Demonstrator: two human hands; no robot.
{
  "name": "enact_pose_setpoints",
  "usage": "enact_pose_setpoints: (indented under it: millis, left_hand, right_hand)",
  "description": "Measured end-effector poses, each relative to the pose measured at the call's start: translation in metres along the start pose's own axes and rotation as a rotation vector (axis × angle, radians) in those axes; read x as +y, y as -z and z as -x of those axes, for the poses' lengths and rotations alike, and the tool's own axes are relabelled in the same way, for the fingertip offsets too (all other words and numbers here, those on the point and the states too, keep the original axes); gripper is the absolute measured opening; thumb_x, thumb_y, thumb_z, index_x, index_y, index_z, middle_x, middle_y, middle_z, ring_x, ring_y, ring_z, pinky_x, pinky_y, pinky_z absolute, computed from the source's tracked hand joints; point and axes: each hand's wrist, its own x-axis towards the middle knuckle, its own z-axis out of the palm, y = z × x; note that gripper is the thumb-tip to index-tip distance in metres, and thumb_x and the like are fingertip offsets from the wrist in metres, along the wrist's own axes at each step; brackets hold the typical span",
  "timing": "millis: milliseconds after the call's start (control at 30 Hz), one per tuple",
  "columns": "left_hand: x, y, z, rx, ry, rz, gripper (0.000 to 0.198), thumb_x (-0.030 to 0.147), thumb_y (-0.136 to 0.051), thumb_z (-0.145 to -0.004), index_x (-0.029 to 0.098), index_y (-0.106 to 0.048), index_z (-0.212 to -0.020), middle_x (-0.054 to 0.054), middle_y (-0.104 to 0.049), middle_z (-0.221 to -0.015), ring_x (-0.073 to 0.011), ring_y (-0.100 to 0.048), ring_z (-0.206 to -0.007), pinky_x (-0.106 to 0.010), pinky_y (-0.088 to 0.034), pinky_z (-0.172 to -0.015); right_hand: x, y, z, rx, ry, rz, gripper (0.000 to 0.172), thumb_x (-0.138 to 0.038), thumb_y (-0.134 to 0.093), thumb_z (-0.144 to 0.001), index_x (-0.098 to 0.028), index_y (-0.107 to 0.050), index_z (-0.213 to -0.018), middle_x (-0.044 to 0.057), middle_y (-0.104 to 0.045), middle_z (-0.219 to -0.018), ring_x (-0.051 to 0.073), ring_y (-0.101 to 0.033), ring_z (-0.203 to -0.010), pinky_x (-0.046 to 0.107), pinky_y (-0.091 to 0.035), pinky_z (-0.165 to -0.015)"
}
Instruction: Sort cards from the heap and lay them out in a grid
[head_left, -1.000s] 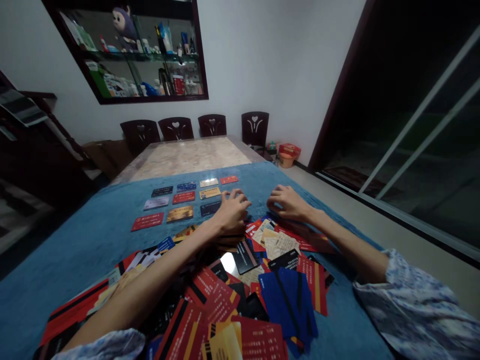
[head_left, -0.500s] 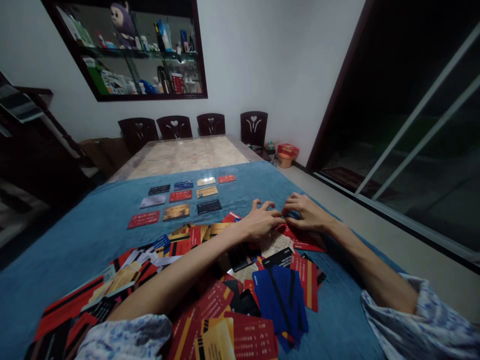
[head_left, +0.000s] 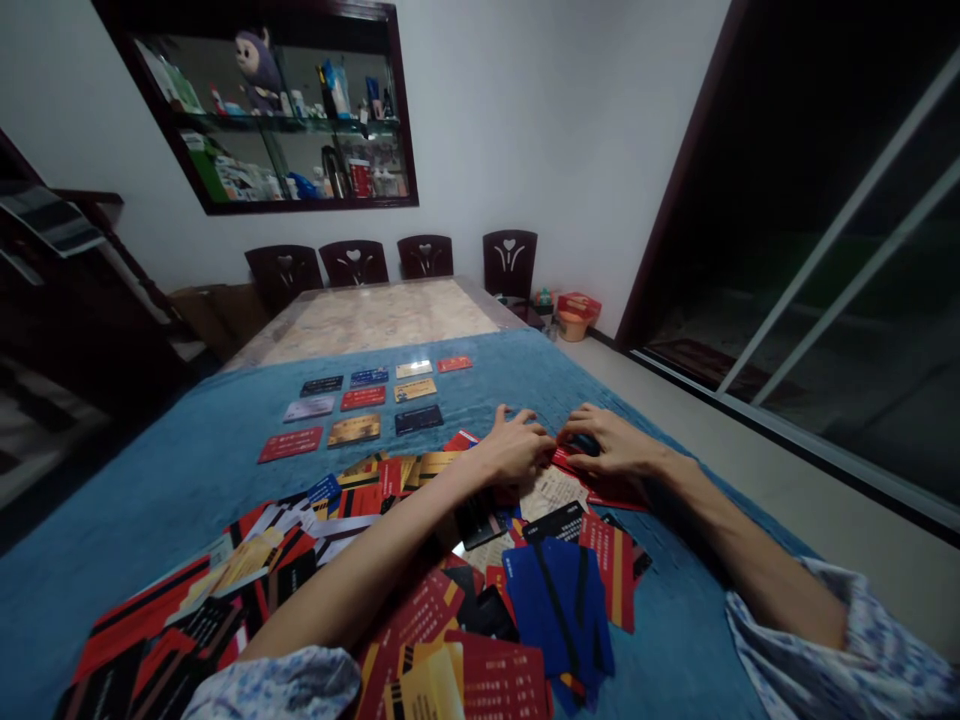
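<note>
My left hand (head_left: 517, 446) is bent over the far right side of a loose heap of cards, its fingers curled and their tips meeting my right hand's fingers. A red card (head_left: 562, 458) shows between the two hands, pinched by both sets of fingertips. My right hand (head_left: 611, 440) curves in from the right, with a dark patch inside its curl that I cannot make out. Under the hands are a beige printed card (head_left: 551, 493), a black card (head_left: 555, 522) and more red cards. Blue cards (head_left: 559, 605) lie fanned nearer to me.
Beyond the heap, several cards lie apart in rows, among them a gold card (head_left: 354, 429) and a dark blue card (head_left: 418, 419). A blue cloth (head_left: 202, 480) covers the near part of the marble-topped table (head_left: 382, 310). Dark chairs (head_left: 510, 262) stand at the far end.
My hands have shifted slightly, still close together over the same part of the heap. The gap inside my right hand's curl looks darker now. The view has tilted a little.
</note>
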Motion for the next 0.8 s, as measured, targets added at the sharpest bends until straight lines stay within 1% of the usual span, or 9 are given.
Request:
enact_pose_setpoints:
  millis: [100,200,300,467,567,667,800]
  left_hand:
    - [-0.002,0.0,0.001,0.007,0.046,0.028,0.025,0.03,-0.054,-0.091,0.028,-0.065,-0.113,-0.007,-0.065,-0.126,-0.0329,-0.037,-0.133,-0.061,-0.026,-0.102]
    - [-0.004,0.0,0.001,0.019,0.067,0.055,0.024,0.032,-0.054,-0.091,0.028,-0.066,-0.111,-0.007,-0.066,-0.123,-0.0314,-0.038,-0.131,-0.059,-0.027,-0.101]
    - [-0.005,0.0,0.002,0.028,0.079,0.067,0.024,0.031,-0.054,-0.092,0.026,-0.065,-0.112,-0.008,-0.066,-0.124,-0.0307,-0.038,-0.131,-0.06,-0.027,-0.101]
    - [-0.007,0.0,0.003,0.051,0.065,0.068,0.024,0.028,-0.05,-0.095,0.024,-0.066,-0.113,-0.008,-0.067,-0.122,-0.0308,-0.037,-0.132,-0.061,-0.024,-0.103]
    - [-0.008,-0.001,0.003,0.084,0.07,0.08,0.024,0.029,-0.048,-0.097,0.024,-0.067,-0.11,-0.007,-0.069,-0.118,-0.03,-0.038,-0.13,-0.059,-0.024,-0.103]
    - [-0.009,-0.001,0.003,0.136,0.083,0.09,0.025,0.029,-0.045,-0.098,0.023,-0.069,-0.104,-0.007,-0.071,-0.112,-0.0292,-0.04,-0.128,-0.056,-0.024,-0.102]
    - [-0.012,0.0,0.003,0.184,0.102,0.137,0.023,0.019,-0.046,-0.094,0.022,-0.069,-0.097,-0.007,-0.072,-0.106,-0.0277,-0.043,-0.125,-0.051,-0.026,-0.1]
  right_hand:
    - [0.0,-0.001,0.0,-0.015,0.005,0.001,0.03,-0.047,-0.062,-0.085,-0.021,-0.073,-0.098,0.009,-0.067,-0.093,0.024,-0.054,-0.091,0.038,-0.041,-0.083]
    - [-0.002,0.001,0.0,-0.04,0.0,0.002,0.033,-0.049,-0.061,-0.086,-0.021,-0.073,-0.099,0.009,-0.066,-0.093,0.024,-0.054,-0.091,0.038,-0.041,-0.083]
    - [-0.003,0.003,0.0,-0.049,-0.006,-0.009,0.033,-0.048,-0.061,-0.086,-0.021,-0.074,-0.1,0.009,-0.065,-0.092,0.024,-0.053,-0.091,0.039,-0.041,-0.083]
    - [-0.005,0.005,0.0,-0.043,0.008,-0.044,0.032,-0.045,-0.061,-0.086,-0.02,-0.074,-0.1,0.01,-0.065,-0.09,0.025,-0.053,-0.092,0.04,-0.041,-0.084]
    - [-0.005,0.005,0.0,-0.027,0.026,-0.064,0.029,-0.04,-0.062,-0.084,-0.019,-0.075,-0.099,0.009,-0.066,-0.087,0.025,-0.054,-0.092,0.039,-0.041,-0.083]
    - [-0.004,0.005,0.001,0.005,0.053,-0.098,0.027,-0.03,-0.062,-0.079,-0.019,-0.074,-0.1,0.008,-0.067,-0.086,0.025,-0.055,-0.092,0.037,-0.042,-0.083]
    - [-0.002,0.003,0.0,0.063,0.04,-0.115,0.033,-0.016,-0.055,-0.073,-0.019,-0.074,-0.1,0.007,-0.07,-0.09,0.024,-0.057,-0.093,0.035,-0.044,-0.083]
